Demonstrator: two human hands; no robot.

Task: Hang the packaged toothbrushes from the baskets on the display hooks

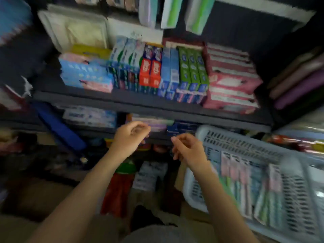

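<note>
The view is blurred by motion. A pale grey slotted basket [298, 165] at the lower right holds several packaged toothbrushes [252, 186] lying in a row. My left hand [129, 135] hovers in front of the lower shelf, fingers loosely curled, nothing in it. My right hand [187, 148] hangs just left of the basket's rim, fingers loosely curled and empty. More packaged toothbrushes [172, 11] hang at the top of the display; the hooks themselves are hidden.
A dark shelf [140, 100] carries rows of toothpaste boxes [157, 71] and pink packs [231, 79]. Below it a second shelf holds more boxes [91, 116]. A red bottle with a green cap [121, 186] stands low between my arms.
</note>
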